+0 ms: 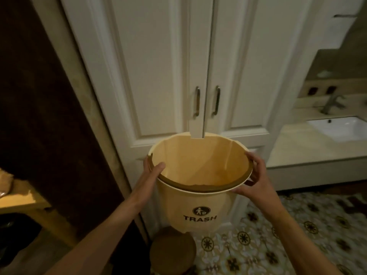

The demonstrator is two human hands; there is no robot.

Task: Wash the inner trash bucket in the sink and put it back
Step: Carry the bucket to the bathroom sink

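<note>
A cream trash bucket (198, 207) with a black "TRASH" label and a dark brown rim band hangs in the air in front of me, its open top facing up and nothing visible inside. My left hand (154, 171) grips its left rim, thumb inside. My right hand (254, 175) holds the right rim. A white sink (341, 126) with a metal faucet (333, 103) sits in a pale counter at the far right. A round brown lid or bin top (172, 249) lies on the floor below the bucket.
White cabinet doors (162, 76) with two metal handles stand straight ahead. A dark wooden door (43, 96) fills the left side, with a light wooden table (23, 199) beneath it. The floor (297, 235) is patterned tile.
</note>
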